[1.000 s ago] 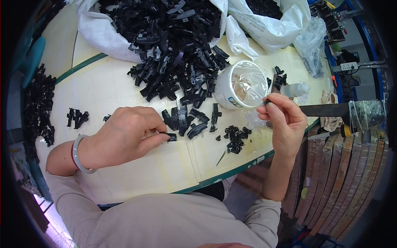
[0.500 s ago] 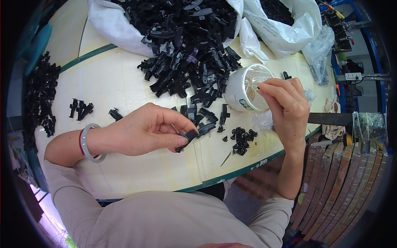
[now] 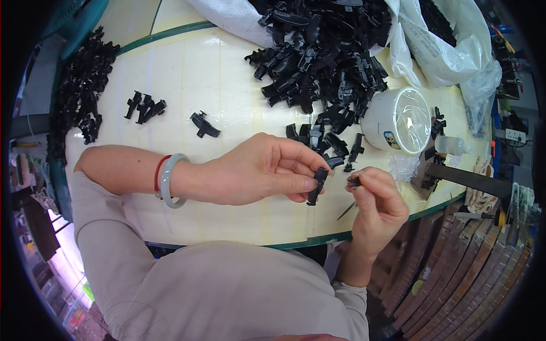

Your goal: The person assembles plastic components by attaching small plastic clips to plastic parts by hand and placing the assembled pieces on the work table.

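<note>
My left hand (image 3: 267, 170) pinches a black plastic clip-like part (image 3: 317, 186) between thumb and fingers, holding it above the near part of the table. Just to its right, my right hand (image 3: 380, 207) is closed on a small black piece (image 3: 354, 181) at the fingertips. A short gap separates the two pieces. Past my fingers lie several loose black plastic parts (image 3: 335, 145), spreading out from a big heap (image 3: 324, 62) of the same kind. A thin metal pin-like tool (image 3: 346, 211) rests on the table beside my right hand.
A white tub (image 3: 380, 122) with clear film in its mouth stands right of the heap. White sacks (image 3: 438, 45) lie behind. Single parts (image 3: 205, 125) and a small group (image 3: 144, 108) sit at left, near a long pile (image 3: 85, 85). A dark bar (image 3: 469, 179) juts in from the right.
My right hand has come down and left from the tub, bringing a small black piece close to the part in my left hand. The view has shifted left.
</note>
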`<act>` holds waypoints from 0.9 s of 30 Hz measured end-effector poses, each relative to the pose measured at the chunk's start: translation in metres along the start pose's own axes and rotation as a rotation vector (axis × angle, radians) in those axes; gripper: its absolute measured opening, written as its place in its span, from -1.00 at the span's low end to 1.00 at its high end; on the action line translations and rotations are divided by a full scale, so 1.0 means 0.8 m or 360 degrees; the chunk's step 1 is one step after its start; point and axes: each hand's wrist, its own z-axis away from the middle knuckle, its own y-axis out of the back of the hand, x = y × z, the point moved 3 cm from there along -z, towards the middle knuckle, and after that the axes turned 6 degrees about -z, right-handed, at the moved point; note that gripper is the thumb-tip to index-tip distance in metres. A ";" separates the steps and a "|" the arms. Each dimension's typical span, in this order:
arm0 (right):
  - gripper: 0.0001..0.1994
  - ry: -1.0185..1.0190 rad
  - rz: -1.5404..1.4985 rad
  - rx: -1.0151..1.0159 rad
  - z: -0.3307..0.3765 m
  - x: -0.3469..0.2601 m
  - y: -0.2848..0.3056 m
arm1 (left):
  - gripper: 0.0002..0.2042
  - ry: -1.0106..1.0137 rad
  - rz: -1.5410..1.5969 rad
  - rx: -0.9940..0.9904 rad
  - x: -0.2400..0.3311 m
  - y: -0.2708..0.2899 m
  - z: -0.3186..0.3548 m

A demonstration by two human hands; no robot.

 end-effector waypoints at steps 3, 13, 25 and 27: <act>-0.79 0.0127 0.0114 -0.0033 0.008 0.005 -0.015 | -0.74 0.0051 -0.0029 0.0053 0.000 0.001 0.002; -0.81 0.0259 0.0253 -0.0094 0.008 0.006 -0.030 | -0.75 0.0113 -0.0070 0.0075 0.004 0.001 0.004; -0.78 0.0336 0.0415 -0.0177 0.009 0.002 -0.033 | -0.75 0.0028 -0.0140 0.0076 -0.001 -0.001 0.004; -0.75 0.0363 0.0413 -0.0213 0.009 0.004 -0.032 | -0.75 -0.0020 -0.0188 0.0136 -0.003 -0.002 0.004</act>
